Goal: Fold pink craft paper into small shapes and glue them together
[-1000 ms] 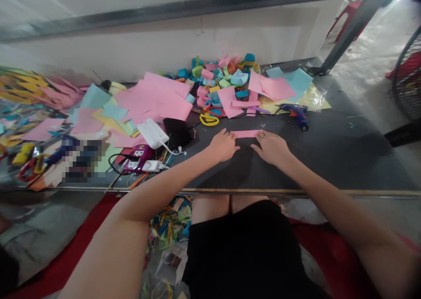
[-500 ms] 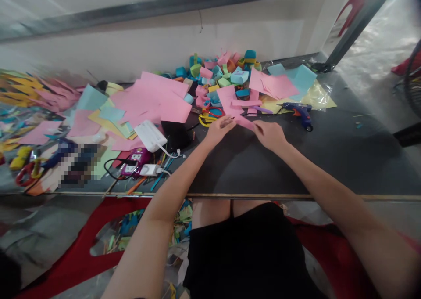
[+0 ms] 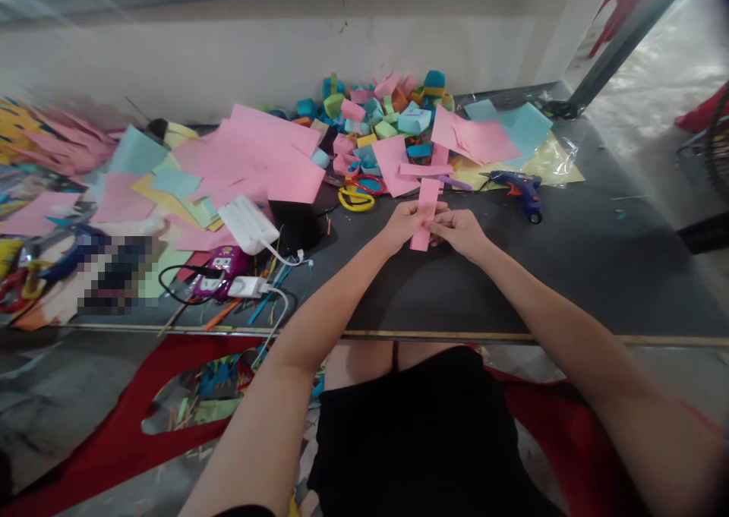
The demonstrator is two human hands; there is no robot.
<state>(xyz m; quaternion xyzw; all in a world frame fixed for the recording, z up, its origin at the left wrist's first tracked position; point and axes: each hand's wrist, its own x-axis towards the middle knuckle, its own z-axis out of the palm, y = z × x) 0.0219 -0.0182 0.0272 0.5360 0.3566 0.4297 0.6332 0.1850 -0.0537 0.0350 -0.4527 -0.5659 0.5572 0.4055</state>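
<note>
A narrow pink paper strip (image 3: 425,200) stands nearly upright above the dark table (image 3: 569,266), a little beyond its middle. My left hand (image 3: 405,222) pinches it from the left side and my right hand (image 3: 459,232) pinches it from the right, both with fingers closed on the strip. The strip's lower end pokes out below my fingers.
Pink sheets (image 3: 256,160) and blue and yellow sheets cover the table's left. A heap of small folded paper boxes (image 3: 387,115) lies at the back. Yellow scissors (image 3: 354,198), a blue glue gun (image 3: 521,189), a white charger (image 3: 247,225) and cables sit nearby.
The strip lay flat under both hands a second ago. Both hands have lifted it and turned it from lying sideways to nearly upright, drawing it closer to me.
</note>
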